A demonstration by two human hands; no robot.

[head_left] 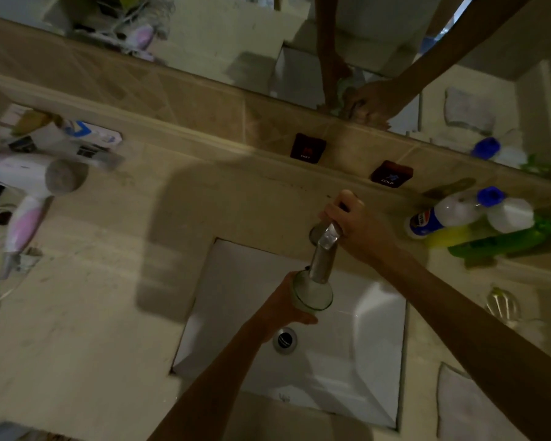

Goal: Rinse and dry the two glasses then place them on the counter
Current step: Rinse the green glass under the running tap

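My left hand [283,308] grips a clear glass [312,292] and holds it over the white sink [379,351], its mouth right under the metal faucet spout [322,261]. My right hand [355,226] is closed on the faucet handle [330,234] at the back of the basin. A second clear glass [503,305] stands on the beige counter [86,329] to the right of the sink. A folded white towel [468,405] lies on the counter at the lower right.
A white and pink hair dryer [26,189] with its cord lies at the left, beside small packets [77,135]. Cleaning bottles [477,221] lie at the right against the wall. Hot [307,148] and cold [390,174] labels sit under the mirror [236,36].
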